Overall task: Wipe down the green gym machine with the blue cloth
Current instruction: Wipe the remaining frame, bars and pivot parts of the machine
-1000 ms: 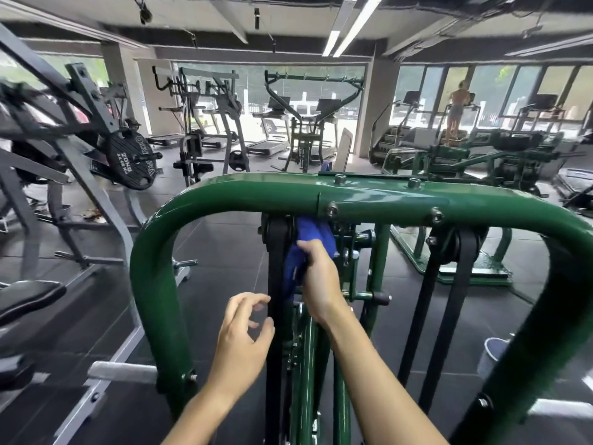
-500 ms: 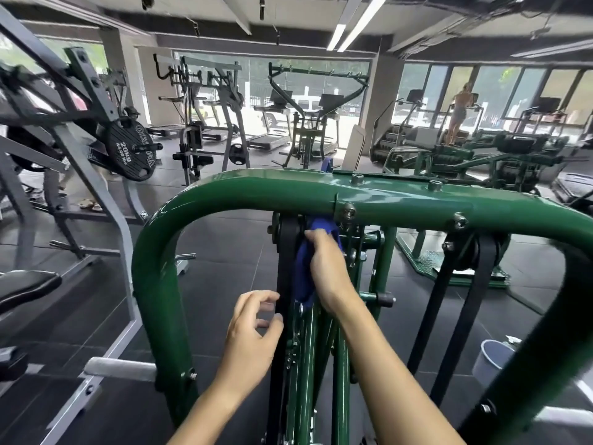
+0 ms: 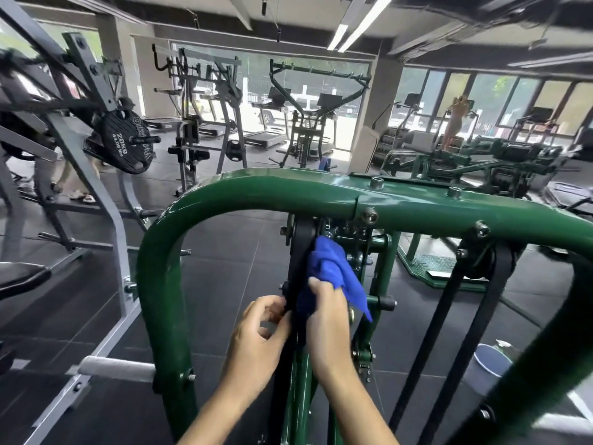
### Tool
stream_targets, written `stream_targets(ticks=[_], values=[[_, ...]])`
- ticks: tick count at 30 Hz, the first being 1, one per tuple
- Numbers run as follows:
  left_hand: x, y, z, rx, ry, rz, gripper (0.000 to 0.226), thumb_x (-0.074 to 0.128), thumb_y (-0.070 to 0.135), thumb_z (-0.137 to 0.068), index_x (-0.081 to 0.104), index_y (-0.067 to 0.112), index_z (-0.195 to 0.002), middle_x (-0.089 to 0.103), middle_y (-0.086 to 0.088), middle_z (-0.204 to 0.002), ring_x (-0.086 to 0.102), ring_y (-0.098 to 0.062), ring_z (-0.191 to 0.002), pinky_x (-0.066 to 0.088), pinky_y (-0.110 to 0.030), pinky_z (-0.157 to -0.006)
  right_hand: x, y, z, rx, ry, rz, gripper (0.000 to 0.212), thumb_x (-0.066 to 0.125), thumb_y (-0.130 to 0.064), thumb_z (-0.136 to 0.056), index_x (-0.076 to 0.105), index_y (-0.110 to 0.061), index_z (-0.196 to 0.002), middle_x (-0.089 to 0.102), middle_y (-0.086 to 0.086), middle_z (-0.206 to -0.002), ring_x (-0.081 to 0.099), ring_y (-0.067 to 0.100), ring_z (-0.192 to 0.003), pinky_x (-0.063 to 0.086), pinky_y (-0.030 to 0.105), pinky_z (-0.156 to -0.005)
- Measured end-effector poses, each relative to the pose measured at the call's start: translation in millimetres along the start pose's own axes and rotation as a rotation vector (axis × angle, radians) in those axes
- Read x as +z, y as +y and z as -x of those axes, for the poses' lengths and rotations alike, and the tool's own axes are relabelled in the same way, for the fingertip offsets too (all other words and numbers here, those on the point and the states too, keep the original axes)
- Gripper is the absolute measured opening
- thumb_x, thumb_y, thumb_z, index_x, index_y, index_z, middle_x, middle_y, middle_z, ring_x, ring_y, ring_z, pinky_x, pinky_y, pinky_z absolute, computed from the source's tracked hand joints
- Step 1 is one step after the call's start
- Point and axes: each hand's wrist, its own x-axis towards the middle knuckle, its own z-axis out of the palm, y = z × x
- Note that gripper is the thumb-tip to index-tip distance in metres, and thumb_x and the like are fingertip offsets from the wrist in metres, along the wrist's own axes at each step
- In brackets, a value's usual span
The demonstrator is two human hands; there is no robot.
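Observation:
The green gym machine (image 3: 256, 191) arches across the view as a thick curved tube, with black belts hanging under it. My right hand (image 3: 327, 319) grips the blue cloth (image 3: 330, 268) and holds it against the middle black belt (image 3: 301, 248). The cloth bunches above my fingers and a corner hangs to the right. My left hand (image 3: 260, 335) is beside it on the left, with its curled fingers pinching the edge of the same belt just below the cloth.
A grey plate-loaded machine (image 3: 80, 162) with a 20 kg disc (image 3: 126, 141) stands to the left. A pale bucket (image 3: 491, 364) sits on the dark floor at lower right. Two more black belts (image 3: 449, 316) hang on the right. A person stands on a treadmill (image 3: 454, 123) far back.
My right hand has slid the cloth down the black belt from just under the tube. My left hand has moved up and right from free air onto the belt's edge.

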Motion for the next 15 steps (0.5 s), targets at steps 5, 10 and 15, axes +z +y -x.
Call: stream_targets(ticks=[5, 10, 15], values=[[-15, 21, 3, -0.009, -0.003, 0.168, 0.025, 0.074, 0.014, -0.089, 0.073, 0.037, -0.099, 0.075, 0.004, -0.102, 0.073, -0.014, -0.094, 0.059, -0.043, -0.086, 19, -16, 20, -0.184, -0.024, 0.102, 0.037, 0.051, -0.036, -0.092, 0.041, -0.023, -0.059, 0.041, -0.013, -0.057, 0.04, 0.005, -0.058, 0.032, 0.026, -0.058], [-28, 33, 12, 0.025, -0.247, 0.239, 0.029, 0.067, 0.003, -0.078, 0.068, 0.017, -0.103, 0.077, 0.006, -0.089, 0.068, -0.002, -0.08, 0.053, -0.019, -0.071, 27, -28, 22, -0.175, -0.211, 0.256, 0.034, 0.054, -0.039, -0.092, 0.045, -0.015, -0.069, 0.044, -0.008, -0.066, 0.044, 0.002, -0.066, 0.039, 0.029, -0.07], [-30, 35, -4, -0.09, -0.231, 0.344, 0.034, 0.067, -0.01, -0.084, 0.074, 0.024, -0.084, 0.064, -0.004, -0.067, 0.046, -0.022, -0.049, 0.035, -0.026, -0.043, 15, -43, 19, 0.064, -0.293, 0.066, 0.021, 0.051, -0.038, -0.086, 0.056, -0.023, -0.073, 0.055, 0.01, -0.076, 0.064, 0.035, -0.074, 0.051, 0.037, -0.056]])
